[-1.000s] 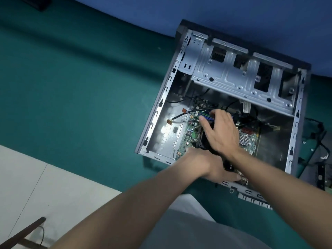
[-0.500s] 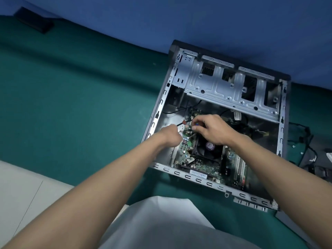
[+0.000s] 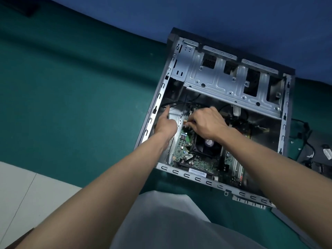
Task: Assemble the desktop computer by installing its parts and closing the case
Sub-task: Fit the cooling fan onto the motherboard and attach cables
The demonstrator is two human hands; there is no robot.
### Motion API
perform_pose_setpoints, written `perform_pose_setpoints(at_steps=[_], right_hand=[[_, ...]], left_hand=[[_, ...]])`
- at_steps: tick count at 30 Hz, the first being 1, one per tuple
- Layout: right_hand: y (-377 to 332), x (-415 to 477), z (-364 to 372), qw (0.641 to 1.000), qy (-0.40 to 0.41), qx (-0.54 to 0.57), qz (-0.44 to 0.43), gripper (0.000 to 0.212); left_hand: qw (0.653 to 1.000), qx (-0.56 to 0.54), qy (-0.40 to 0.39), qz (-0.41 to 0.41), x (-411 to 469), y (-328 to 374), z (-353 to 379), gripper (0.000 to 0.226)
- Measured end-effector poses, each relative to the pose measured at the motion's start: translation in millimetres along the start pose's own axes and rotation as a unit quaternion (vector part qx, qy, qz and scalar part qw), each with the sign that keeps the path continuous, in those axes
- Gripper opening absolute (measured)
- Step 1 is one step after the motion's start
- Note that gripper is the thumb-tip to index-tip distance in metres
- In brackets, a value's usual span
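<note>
Grey steel case (image 3: 233,83) lay open on green-cloth desk (image 3: 71,105), holding green motherboard (image 3: 181,151) and square black fan (image 3: 206,144). Right hand (image 3: 208,123) fingers pinched small orange connector (image 3: 185,121). Left hand (image 3: 165,123) index straight at black cable (image 3: 177,104), other fingers curled.

Light is being dully reflected by the bare metal case (image 3: 221,81) beyond the right hand (image 3: 206,123). Matt black plastic is being shown by the fan (image 3: 203,150) beneath it. Matt green cloth (image 3: 80,105) is being shown left of the left hand (image 3: 166,125).
</note>
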State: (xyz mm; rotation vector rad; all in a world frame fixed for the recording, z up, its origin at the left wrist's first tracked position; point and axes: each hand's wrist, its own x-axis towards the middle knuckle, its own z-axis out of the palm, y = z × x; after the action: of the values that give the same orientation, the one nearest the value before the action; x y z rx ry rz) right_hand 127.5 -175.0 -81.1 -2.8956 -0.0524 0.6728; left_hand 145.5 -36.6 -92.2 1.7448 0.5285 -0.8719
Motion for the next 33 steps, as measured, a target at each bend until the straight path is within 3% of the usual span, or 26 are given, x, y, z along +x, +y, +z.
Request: perform_pose_setpoints(at_steps=[3,10,14,21,33], right_hand=[[2.4,7.9,-0.3,0.999,-0.025,0.026,0.008,0.016],[6.1,14.2,1.5,0.997,-0.033,0.051,0.057,0.03],[5.1,17.5,3.5,0.997,-0.01,0.021,0.071,0.028],[6.6,20.1,1.7,0.997,-0.058,0.049,0.01,0.014],[-1.3,30.2,11.2,0.997,-0.064,0.001,0.031,0.018]], left_hand=[[0.999,-0.029,-0.004,-0.017,2.3,1.3,-0.2,0.079],[0.993,-0.113,-0.023,-0.038,6.7,3.1,-1.9,0.074],[0.993,-0.114,-0.03,-0.033,4.6,5.3,-2.7,0.071],[0.992,-0.113,-0.039,-0.027,2.0,9.1,-3.0,0.076],[0.992,-0.114,-0.049,-0.024,0.3,8.3,-3.2,0.078]])
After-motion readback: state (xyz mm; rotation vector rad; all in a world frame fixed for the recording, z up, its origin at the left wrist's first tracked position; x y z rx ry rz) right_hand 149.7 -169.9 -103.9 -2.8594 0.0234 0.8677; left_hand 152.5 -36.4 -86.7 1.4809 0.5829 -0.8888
